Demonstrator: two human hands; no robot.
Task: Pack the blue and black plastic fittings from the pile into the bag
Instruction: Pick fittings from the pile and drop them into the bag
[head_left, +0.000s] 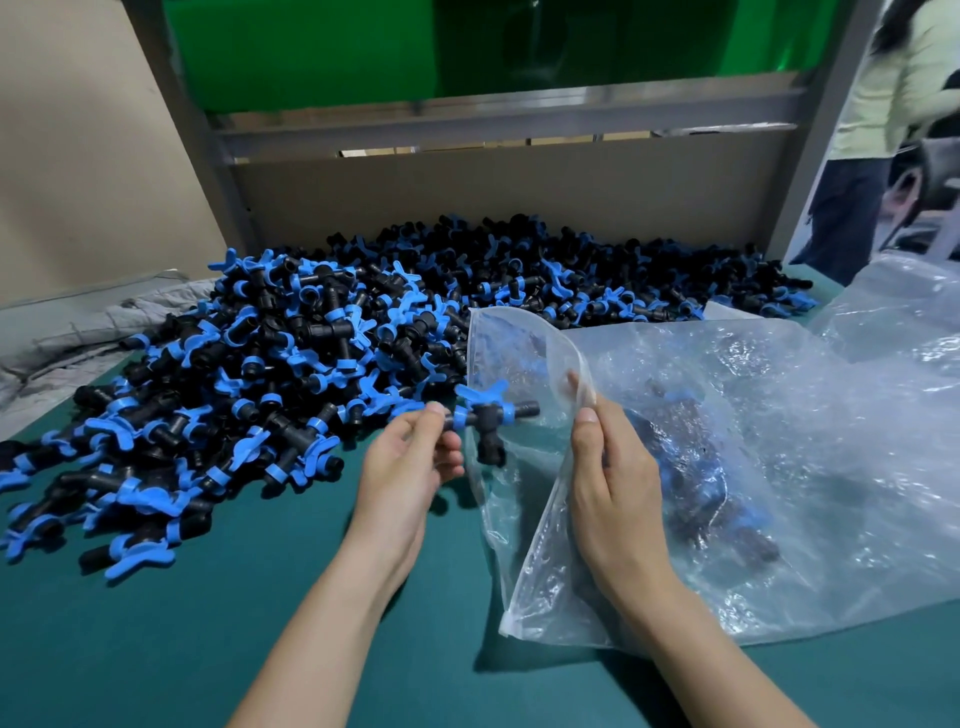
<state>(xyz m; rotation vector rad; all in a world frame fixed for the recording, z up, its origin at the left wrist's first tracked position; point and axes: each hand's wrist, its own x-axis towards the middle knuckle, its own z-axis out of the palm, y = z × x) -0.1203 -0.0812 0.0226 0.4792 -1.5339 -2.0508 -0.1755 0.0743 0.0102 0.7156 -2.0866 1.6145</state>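
Note:
A big pile of blue and black plastic fittings (322, 353) covers the left and far part of the green table (218, 623). My left hand (410, 467) pinches one T-shaped fitting (488, 421) by its left end, at the mouth of the clear plastic bag (753, 467). My right hand (618, 483) grips the bag's upper rim between thumb and fingers and holds the mouth wide. Several fittings (701, 478) lie inside the bag, blurred by the plastic.
More crumpled clear plastic (898, 306) lies at the far right. A grey cloth (67, 332) sits at the left edge. A cardboard wall (493, 192) and metal frame back the pile. A person (893, 130) stands at the far right.

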